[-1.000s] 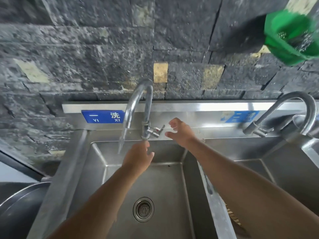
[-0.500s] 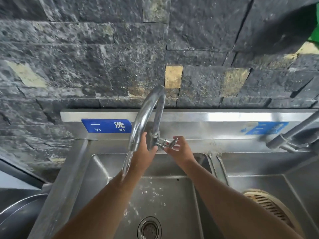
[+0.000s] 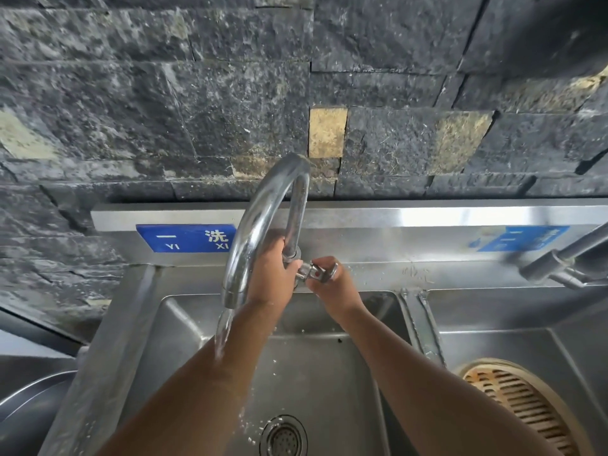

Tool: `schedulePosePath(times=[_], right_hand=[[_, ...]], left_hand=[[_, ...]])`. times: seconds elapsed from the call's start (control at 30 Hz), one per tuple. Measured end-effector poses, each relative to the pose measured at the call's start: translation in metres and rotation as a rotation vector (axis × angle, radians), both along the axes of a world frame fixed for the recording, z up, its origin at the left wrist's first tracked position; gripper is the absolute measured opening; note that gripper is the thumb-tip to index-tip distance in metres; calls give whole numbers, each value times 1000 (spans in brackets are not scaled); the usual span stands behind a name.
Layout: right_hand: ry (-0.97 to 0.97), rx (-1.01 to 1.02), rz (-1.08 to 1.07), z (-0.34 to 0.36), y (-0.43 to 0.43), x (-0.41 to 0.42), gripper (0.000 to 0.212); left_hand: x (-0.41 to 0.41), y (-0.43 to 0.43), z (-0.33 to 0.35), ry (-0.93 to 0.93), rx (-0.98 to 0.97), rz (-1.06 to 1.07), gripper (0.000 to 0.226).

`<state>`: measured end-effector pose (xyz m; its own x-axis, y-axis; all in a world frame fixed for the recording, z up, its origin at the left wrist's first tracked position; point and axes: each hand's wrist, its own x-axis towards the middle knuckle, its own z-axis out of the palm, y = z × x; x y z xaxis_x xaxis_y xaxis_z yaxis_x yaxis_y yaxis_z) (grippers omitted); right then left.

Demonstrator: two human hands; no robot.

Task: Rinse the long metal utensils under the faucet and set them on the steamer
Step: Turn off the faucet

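water (image 3: 223, 327) running, rinsing not begun
the curved chrome faucet (image 3: 255, 222) is gripped by the left hand (image 3: 271, 278), its lever (image 3: 316, 274) by the right hand (image 3: 334, 287); no utensils are seen; the round bamboo steamer (image 3: 516, 403) lies in the right basin (image 3: 493, 337).

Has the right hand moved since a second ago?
Yes. The right hand hovered open just right of the tap handle; it has closed in leftward and now grips that handle.
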<state>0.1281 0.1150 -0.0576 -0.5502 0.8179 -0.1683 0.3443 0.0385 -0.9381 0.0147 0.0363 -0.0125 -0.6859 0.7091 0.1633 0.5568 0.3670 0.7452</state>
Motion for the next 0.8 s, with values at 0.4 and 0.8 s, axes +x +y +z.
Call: schedulePosePath(times=[0.4, 0.8], right_hand=[[-40, 44, 38, 0, -4, 1, 25], [-142, 52, 58, 4, 3, -7, 23]], left_hand=[[0, 0, -2, 36, -38, 2, 29], [-1, 2, -4, 95, -45, 22, 28]])
